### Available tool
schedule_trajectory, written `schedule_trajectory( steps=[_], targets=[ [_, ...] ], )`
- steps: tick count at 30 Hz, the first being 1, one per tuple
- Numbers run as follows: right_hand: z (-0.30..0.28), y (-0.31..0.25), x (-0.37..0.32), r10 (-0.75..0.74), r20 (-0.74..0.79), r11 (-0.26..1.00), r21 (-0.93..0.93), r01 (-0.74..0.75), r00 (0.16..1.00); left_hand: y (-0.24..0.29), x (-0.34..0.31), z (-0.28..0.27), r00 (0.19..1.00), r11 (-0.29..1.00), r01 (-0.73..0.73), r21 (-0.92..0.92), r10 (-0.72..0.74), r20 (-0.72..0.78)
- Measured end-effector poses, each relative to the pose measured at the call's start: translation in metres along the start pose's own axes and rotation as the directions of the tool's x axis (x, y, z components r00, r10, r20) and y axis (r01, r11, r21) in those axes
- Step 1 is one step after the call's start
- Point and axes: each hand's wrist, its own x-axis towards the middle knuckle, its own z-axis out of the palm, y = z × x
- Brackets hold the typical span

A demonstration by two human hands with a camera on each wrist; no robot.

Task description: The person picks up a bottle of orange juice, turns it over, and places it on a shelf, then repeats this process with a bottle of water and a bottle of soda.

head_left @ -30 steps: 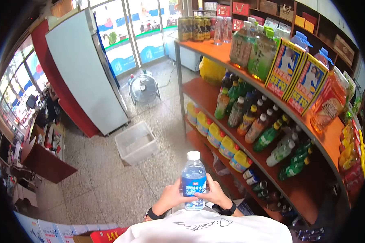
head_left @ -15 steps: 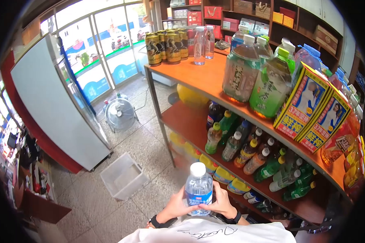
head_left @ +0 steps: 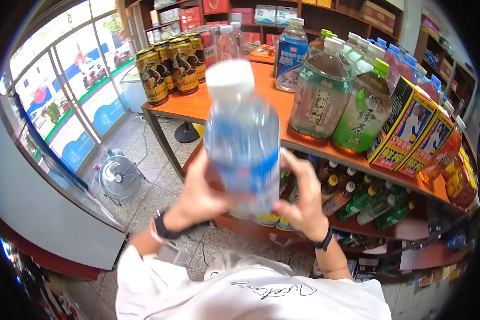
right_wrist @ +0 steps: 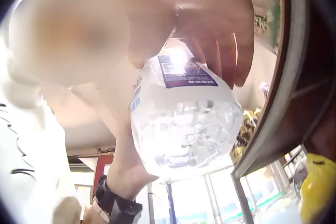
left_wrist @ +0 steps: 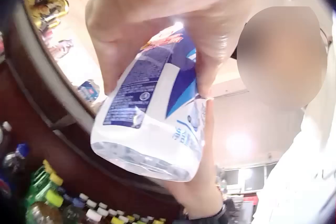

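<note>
The clear plastic bottle with the white cap and blue label had been picked up but not put down, and its cap was on. It was held in the air, cap up, between the left hand and the right hand, palms turned in, with the fingers bent round its sides. Farther off, a bottle much like it was seen on the orange wooden shelf.

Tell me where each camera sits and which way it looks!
Head: on the person's head, looking forward and down at the blue-labelled bottle; left hand, right hand and white shirt show.
Left wrist: on that wrist, looking up at the bottle's base; both hands and shirt show.
Right wrist: on that wrist, also looking up at the base; both hands and shirt show.
The wrist views share the bottle.
</note>
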Motion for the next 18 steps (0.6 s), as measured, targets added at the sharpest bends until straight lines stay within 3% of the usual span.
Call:
schedule_trajectory(
  steps=[1,3,5,7,13,16,18],
  targets=[
    [0.002,0.004,0.01,-0.03,-0.056,0.996,-0.087,0.025,0.998,0.002,0.021,-0.005,1.0,0.99,-0.017,-0.139,0.015,-0.012],
    [0.004,0.011,0.028,-0.108,-0.117,0.953,-0.295,0.07,0.987,0.002,0.062,-0.019,0.996,0.983,-0.085,-0.164,0.088,0.011],
    [0.01,0.023,0.034,-0.104,-0.149,0.897,-0.441,0.028,0.983,-0.001,0.101,-0.033,0.995,0.993,-0.048,-0.105,0.056,0.078],
    [0.018,0.036,0.034,-0.093,-0.172,0.84,-0.543,-0.015,0.981,-0.006,0.134,-0.04,0.995,0.997,-0.002,0.083,-0.006,0.099],
    [0.037,0.061,0.012,-0.163,-0.221,0.744,-0.667,-0.027,0.962,-0.073,0.204,-0.033,0.978,0.994,-0.04,0.104,0.018,0.206],
    [0.04,0.059,0.015,-0.142,-0.261,0.759,-0.647,-0.063,0.955,-0.085,0.229,-0.024,0.956,0.991,0.084,0.102,-0.109,0.273],
    [0.041,0.062,0.014,-0.158,-0.259,0.742,-0.668,-0.059,0.953,-0.091,0.242,-0.016,0.955,0.992,0.057,0.115,-0.087,0.283]
  ],
)
